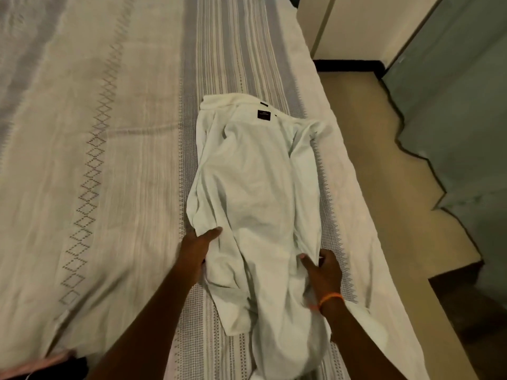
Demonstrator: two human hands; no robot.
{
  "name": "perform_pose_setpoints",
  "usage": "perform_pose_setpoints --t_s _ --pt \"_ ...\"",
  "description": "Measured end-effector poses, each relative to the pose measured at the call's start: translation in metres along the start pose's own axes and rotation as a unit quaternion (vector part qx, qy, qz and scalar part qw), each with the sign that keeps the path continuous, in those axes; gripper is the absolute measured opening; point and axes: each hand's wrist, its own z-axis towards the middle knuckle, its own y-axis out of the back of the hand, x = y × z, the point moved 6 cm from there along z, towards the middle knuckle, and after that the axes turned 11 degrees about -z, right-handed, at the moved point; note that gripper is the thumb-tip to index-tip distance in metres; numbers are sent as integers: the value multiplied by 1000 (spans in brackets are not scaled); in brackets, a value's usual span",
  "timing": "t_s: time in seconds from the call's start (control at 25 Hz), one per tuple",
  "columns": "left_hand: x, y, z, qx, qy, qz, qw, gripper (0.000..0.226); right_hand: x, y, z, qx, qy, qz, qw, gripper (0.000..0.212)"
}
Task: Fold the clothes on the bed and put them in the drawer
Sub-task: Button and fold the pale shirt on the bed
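Note:
A white shirt [255, 193] lies lengthwise on the bed [109, 133], collar and dark label at the far end, its sides folded in and its lower part rumpled near me. My left hand [196, 249] grips the shirt's left edge, thumb on top and fingers under the cloth. My right hand [322, 270], with an orange band at the wrist, grips the right edge the same way. No drawer is in view.
The bed wears a pale cover with grey stripes and a diamond pattern. Its right edge drops to a beige floor [384, 160]. A cream cabinet [356, 26] stands at the far right. Pink and dark cloth [49, 366] shows at the bottom left.

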Motion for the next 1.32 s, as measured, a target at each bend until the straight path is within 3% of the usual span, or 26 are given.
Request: perform_pose_setpoints --t_s 0.12,0.2,0.28,0.36,0.48,0.56,0.6,0.64,0.68,0.76,0.8,0.88,0.96,1.04,1.12,1.2,1.32 --pt "-12 -15 -21 21 -18 -37 999 29 -27 4 5 76 -107 171 977 29" --pt "-6 -28 -29 87 53 -152 983 37 -40 0 1 138 -180 266 937 28" --pt "-2 -30 -25 89 100 -259 957 68 -39 -1 0 179 -180 254 933 39" --pt "-7 -28 -17 60 104 -257 959 72 -32 2 -1 183 -157 209 948 40" --pt "-23 -36 -18 86 44 -143 985 35 -20 15 -7 86 -133 110 981 38" --pt "-37 -33 -20 35 -116 66 990 19 5 34 -22 -85 -53 -58 993 47" --pt "-40 -35 -27 3 -195 189 962 17 30 36 -35 -146 49 -74 985 46" --pt "-37 -44 -36 10 -239 263 935 19 52 27 -48 -133 131 -39 982 43" --pt "-30 -54 -45 34 -253 313 915 27 73 11 -62 -65 164 22 984 40" --pt "-8 -63 -56 94 -170 289 938 43 98 -32 -80 85 155 57 982 32" --pt "1 -61 -58 108 -135 254 952 47 104 -48 -84 118 148 42 981 25" --pt "-2 -42 -55 86 -127 239 959 48 100 -64 -75 103 122 31 987 12" --pt "-18 -13 -50 41 -139 218 965 33 89 -64 -59 80 79 27 993 11" --pt "-23 1 -45 80 -74 71 992 17 77 -61 -43 82 35 41 995 19" --pt "-17 -6 -50 159 3 -26 987 21 74 -67 -45 83 -10 44 996 22" --pt "-6 -13 -54 171 -17 3 985 28 66 -73 -50 61 -56 50 995 24" --pt "-12 5 -52 73 -95 16 993 21 39 -54 -44 54 -143 105 983 12"
